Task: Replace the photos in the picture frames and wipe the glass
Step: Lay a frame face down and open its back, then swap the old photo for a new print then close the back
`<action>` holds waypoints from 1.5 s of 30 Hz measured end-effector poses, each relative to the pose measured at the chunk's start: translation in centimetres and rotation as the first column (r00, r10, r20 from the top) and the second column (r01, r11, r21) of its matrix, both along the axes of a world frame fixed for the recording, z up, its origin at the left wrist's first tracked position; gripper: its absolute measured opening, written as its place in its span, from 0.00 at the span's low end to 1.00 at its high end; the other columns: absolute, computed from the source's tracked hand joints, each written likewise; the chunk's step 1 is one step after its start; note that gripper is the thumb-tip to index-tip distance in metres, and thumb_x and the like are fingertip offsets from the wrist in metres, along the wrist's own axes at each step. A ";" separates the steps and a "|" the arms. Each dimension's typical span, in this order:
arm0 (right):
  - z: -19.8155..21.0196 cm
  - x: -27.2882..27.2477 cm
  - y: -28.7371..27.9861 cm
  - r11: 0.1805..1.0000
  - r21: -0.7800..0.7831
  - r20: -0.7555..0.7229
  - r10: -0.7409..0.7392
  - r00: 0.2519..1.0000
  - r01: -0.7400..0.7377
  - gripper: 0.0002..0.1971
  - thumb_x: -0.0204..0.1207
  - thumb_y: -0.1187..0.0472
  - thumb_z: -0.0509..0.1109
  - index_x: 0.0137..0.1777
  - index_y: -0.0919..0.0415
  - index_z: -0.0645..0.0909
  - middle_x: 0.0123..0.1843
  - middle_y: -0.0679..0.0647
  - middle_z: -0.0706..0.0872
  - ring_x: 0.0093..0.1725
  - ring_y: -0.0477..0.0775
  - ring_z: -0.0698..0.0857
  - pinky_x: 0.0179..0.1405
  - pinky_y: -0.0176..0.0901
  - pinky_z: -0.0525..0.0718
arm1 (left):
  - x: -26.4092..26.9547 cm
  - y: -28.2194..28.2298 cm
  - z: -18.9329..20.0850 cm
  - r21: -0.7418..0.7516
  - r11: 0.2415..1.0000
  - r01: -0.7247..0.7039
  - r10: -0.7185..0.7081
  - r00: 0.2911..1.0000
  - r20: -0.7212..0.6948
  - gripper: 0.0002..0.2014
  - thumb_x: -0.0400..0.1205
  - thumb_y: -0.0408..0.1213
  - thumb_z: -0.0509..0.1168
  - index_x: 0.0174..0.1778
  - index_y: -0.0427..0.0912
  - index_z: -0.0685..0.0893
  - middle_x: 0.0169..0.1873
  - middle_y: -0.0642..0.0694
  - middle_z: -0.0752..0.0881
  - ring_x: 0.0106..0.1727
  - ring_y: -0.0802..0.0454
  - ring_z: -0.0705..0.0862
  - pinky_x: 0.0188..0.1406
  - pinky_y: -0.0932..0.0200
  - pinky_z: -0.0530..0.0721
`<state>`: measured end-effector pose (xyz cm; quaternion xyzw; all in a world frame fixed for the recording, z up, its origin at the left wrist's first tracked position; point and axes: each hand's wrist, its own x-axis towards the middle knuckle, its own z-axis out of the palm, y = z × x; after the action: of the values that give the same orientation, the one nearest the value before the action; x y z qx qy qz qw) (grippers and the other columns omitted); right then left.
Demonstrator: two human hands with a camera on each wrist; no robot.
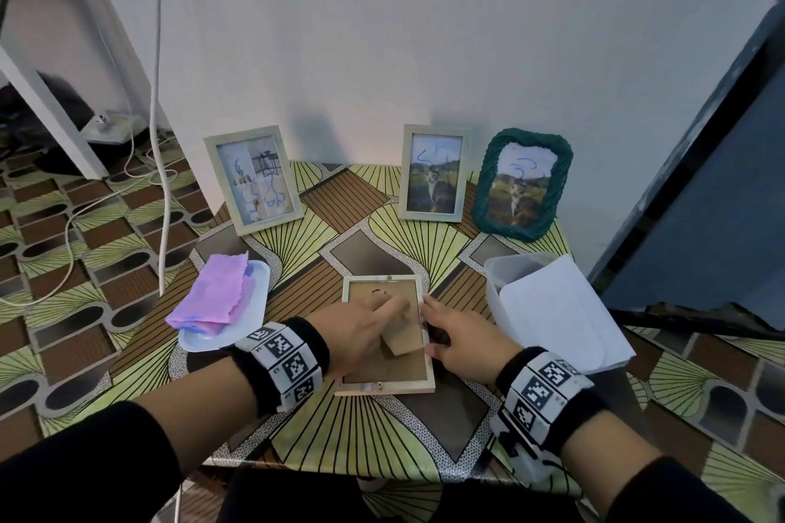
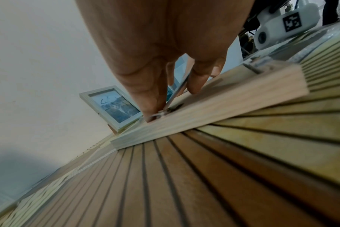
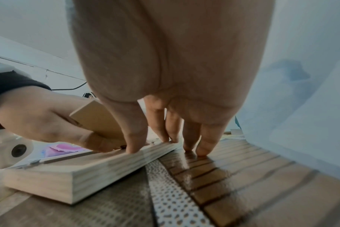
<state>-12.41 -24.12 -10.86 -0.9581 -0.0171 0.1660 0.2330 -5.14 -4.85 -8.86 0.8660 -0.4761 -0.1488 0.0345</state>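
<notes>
A pale wooden picture frame lies face down at the middle of the table, brown backing board up, its cardboard stand folded out. My left hand rests on the backing, and one straight fingertip presses a small metal tab at the frame's rim. The stand sits between that hand's thumb and fingers. My right hand is open at the frame's right edge, with thumb and forefinger on the rim and the other fingers on the table. A pink cloth lies on a white tray at the left.
Three frames with blue scribbles on the glass lean on the wall: a pale one at the left, a pale cat-photo one, and a green woven one. White sheets stand in a clear container at the right. Cables hang at the left.
</notes>
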 end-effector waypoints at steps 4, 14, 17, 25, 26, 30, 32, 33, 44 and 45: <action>-0.1 0.0 0.1 1.000 -0.018 0.006 0.001 1.000 -0.001 0.35 0.84 0.57 0.66 0.87 0.54 0.54 0.89 0.46 0.49 0.85 0.52 0.60 0.83 0.47 0.60 | -0.4 -0.6 -0.6 0.140 0.990 -0.031 0.019 0.996 0.089 0.34 0.87 0.41 0.57 0.86 0.44 0.47 0.85 0.39 0.56 0.84 0.45 0.60 0.80 0.49 0.67; -0.3 0.4 0.5 0.994 -0.101 0.030 0.046 0.998 -0.043 0.32 0.83 0.59 0.64 0.85 0.56 0.57 0.89 0.52 0.52 0.87 0.54 0.51 0.84 0.52 0.53 | -1.3 -1.5 -1.4 0.129 0.963 -0.236 0.218 0.966 0.138 0.32 0.86 0.36 0.57 0.85 0.36 0.52 0.83 0.37 0.62 0.78 0.41 0.71 0.74 0.46 0.74; -0.3 0.3 0.2 0.999 -0.044 0.030 0.029 0.999 -0.028 0.33 0.82 0.59 0.65 0.85 0.54 0.58 0.88 0.51 0.53 0.86 0.54 0.57 0.83 0.47 0.58 | -1.2 -1.3 -0.9 0.034 0.965 -0.258 0.257 0.965 0.046 0.27 0.87 0.36 0.55 0.83 0.38 0.59 0.80 0.38 0.68 0.75 0.40 0.73 0.74 0.49 0.73; -0.1 0.2 -0.3 0.998 0.051 0.032 0.018 0.999 -0.020 0.36 0.79 0.61 0.67 0.86 0.48 0.58 0.87 0.45 0.59 0.80 0.56 0.70 0.78 0.47 0.70 | -1.3 -0.6 0.4 -0.248 0.919 -0.306 0.311 0.950 -0.020 0.19 0.89 0.38 0.53 0.77 0.44 0.73 0.66 0.44 0.84 0.63 0.46 0.83 0.61 0.53 0.80; -0.1 0.2 -0.4 0.998 0.053 0.033 0.016 0.999 -0.018 0.36 0.79 0.62 0.67 0.85 0.47 0.59 0.87 0.45 0.59 0.79 0.57 0.71 0.78 0.49 0.71 | -1.3 -0.4 0.6 -0.275 0.913 -0.300 0.307 0.951 -0.019 0.19 0.89 0.39 0.53 0.77 0.44 0.74 0.67 0.44 0.83 0.64 0.46 0.82 0.62 0.52 0.80; -0.1 0.1 0.0 1.000 0.016 0.062 0.007 0.998 -0.008 0.29 0.80 0.61 0.66 0.81 0.53 0.67 0.88 0.51 0.57 0.85 0.56 0.60 0.83 0.53 0.62 | -0.6 1.4 2.5 -0.456 0.829 -0.324 0.354 0.935 -0.021 0.19 0.89 0.41 0.56 0.76 0.47 0.77 0.69 0.46 0.84 0.63 0.48 0.83 0.65 0.50 0.80; -0.2 0.1 0.4 1.000 -0.005 0.083 0.009 0.997 -0.009 0.26 0.82 0.57 0.65 0.80 0.59 0.68 0.88 0.52 0.55 0.87 0.54 0.52 0.84 0.51 0.57 | 0.1 2.8 3.4 -0.517 0.776 -0.361 0.402 0.915 -0.036 0.19 0.89 0.39 0.57 0.76 0.49 0.77 0.70 0.49 0.83 0.64 0.48 0.83 0.66 0.50 0.80; -0.2 0.2 0.6 1.000 -0.018 0.092 0.017 0.996 -0.015 0.26 0.83 0.55 0.64 0.79 0.61 0.68 0.88 0.53 0.54 0.87 0.53 0.50 0.83 0.51 0.57 | 0.4 3.7 3.7 -0.533 0.762 -0.368 0.420 0.907 -0.027 0.18 0.89 0.39 0.58 0.76 0.49 0.78 0.70 0.49 0.83 0.64 0.49 0.83 0.65 0.53 0.79; 0.5 0.4 2.2 0.989 -0.144 0.043 0.040 0.998 -0.033 0.31 0.87 0.56 0.57 0.86 0.62 0.52 0.89 0.53 0.48 0.87 0.51 0.54 0.82 0.42 0.53 | 2.2 10.7 -0.3 -0.270 0.866 -0.421 0.428 0.903 -0.036 0.22 0.87 0.35 0.59 0.78 0.48 0.75 0.73 0.46 0.79 0.70 0.44 0.79 0.70 0.54 0.74; 0.5 0.3 2.1 0.990 -0.140 0.048 0.038 0.998 -0.031 0.30 0.87 0.57 0.58 0.86 0.62 0.53 0.89 0.53 0.49 0.86 0.51 0.54 0.82 0.42 0.53 | 2.1 10.7 -0.9 -0.244 0.882 -0.404 0.407 0.913 -0.039 0.22 0.87 0.35 0.59 0.78 0.48 0.74 0.74 0.46 0.78 0.71 0.44 0.79 0.70 0.54 0.74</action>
<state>-12.14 -22.04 -10.37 -0.9754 -0.0280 0.1463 0.1623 -3.04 5.88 -9.79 0.9362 -0.2997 -0.0722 0.1688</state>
